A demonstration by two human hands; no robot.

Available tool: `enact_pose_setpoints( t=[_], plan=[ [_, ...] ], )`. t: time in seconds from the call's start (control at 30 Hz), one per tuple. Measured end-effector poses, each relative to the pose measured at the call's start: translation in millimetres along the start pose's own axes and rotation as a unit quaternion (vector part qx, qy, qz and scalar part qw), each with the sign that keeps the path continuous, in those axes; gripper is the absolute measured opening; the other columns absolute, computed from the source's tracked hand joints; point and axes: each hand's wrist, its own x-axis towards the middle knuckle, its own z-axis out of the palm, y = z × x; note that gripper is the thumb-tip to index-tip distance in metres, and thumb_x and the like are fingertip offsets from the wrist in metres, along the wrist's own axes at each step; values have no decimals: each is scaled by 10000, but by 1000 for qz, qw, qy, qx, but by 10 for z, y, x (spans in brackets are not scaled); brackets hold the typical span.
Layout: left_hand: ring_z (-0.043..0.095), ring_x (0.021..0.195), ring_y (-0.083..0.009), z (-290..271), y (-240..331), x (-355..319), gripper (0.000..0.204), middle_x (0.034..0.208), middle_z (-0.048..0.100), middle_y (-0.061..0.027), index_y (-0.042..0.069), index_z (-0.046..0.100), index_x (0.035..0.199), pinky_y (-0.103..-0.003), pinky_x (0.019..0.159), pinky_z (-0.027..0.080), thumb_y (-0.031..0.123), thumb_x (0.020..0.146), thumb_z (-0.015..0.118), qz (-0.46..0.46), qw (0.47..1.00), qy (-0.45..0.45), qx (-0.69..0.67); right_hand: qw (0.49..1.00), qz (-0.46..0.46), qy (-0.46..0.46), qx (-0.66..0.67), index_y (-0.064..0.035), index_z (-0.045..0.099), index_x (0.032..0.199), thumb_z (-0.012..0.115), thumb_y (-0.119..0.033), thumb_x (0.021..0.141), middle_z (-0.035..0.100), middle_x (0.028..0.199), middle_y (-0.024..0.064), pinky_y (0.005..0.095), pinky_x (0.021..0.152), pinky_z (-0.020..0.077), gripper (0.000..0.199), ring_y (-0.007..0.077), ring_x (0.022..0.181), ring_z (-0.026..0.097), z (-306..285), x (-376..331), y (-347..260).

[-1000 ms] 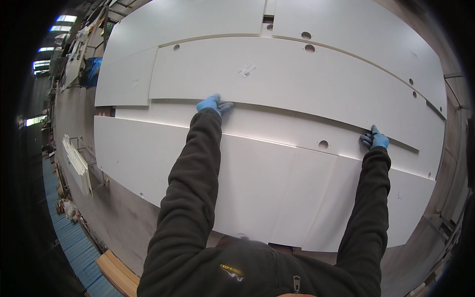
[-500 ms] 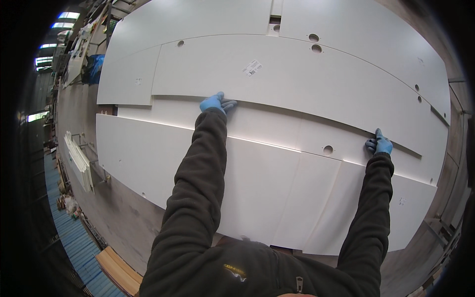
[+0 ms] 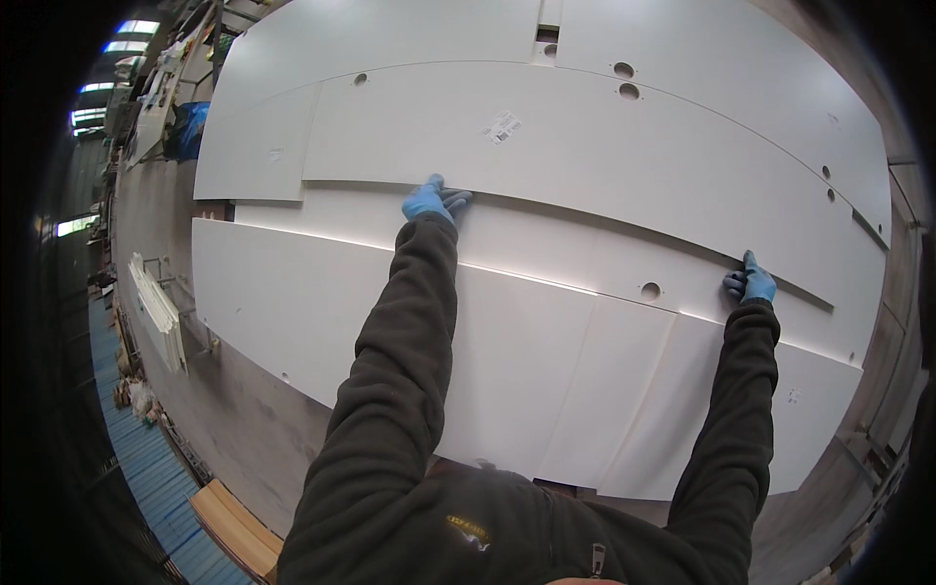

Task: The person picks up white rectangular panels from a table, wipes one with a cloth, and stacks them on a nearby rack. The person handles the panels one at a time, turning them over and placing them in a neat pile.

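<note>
A long white panel (image 3: 409, 127) with a paper label (image 3: 501, 128) lies across the upper middle, on top of other white panels. My left hand (image 3: 429, 201), in a blue glove with grey fingers, grips its near edge left of the middle, thumb on top. Further right, my right hand (image 3: 752, 283) is closed on the same edge, its thumb laid on the upper face. A dark gap shows under this edge. Below it runs a white strip with a round hole (image 3: 650, 292), and nearer to me lies another white panel (image 3: 507, 341).
More white panels (image 3: 712, 44) with round holes spread across the far side. On the left stand several white boards (image 3: 158, 312) on a rack. Wooden boards (image 3: 234, 526) lie at the lower left beside blue slatted flooring (image 3: 146, 453). Blue sheeting (image 3: 187, 129) hangs at the upper left.
The view has shifted slightly. Both hands keep their hold on the panel's near edge, and the panel has hardly moved against the ones beneath.
</note>
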Motion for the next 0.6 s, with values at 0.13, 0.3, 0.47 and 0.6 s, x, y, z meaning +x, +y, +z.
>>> enact_pose_setpoints(
  t=[0.13,0.3,0.47,0.6],
  plan=[
    [685,554,-301,-206,239,45,282,829,699,-241,-80,554,1084,-317,408,535,180,979,583,7,983,-39,182,999,35,2,-15,-11,558,971,704,-389,929,620,685,111,267,358,427,408,203,460,594,14,53,-25],
    [674,676,-271,-736,797,691,323,774,699,-149,-26,657,948,-370,667,549,283,921,568,324,877,80,346,998,45,16,28,-62,503,879,708,-355,933,533,616,72,259,335,350,362,169,417,497,28,64,-20],
    [519,1280,-351,-937,1376,1591,474,1349,583,-195,111,636,1300,-430,1071,416,341,907,502,499,607,199,585,995,64,-17,75,-119,416,815,705,-330,941,389,557,11,263,343,253,379,130,403,359,34,5,-40],
    [346,1398,-349,-867,1597,1983,572,1532,396,-120,175,492,1445,-455,1136,309,348,901,461,397,639,157,640,997,65,11,46,-134,430,833,710,-356,934,399,557,10,258,347,249,371,132,406,373,32,-13,-63]
  ],
)
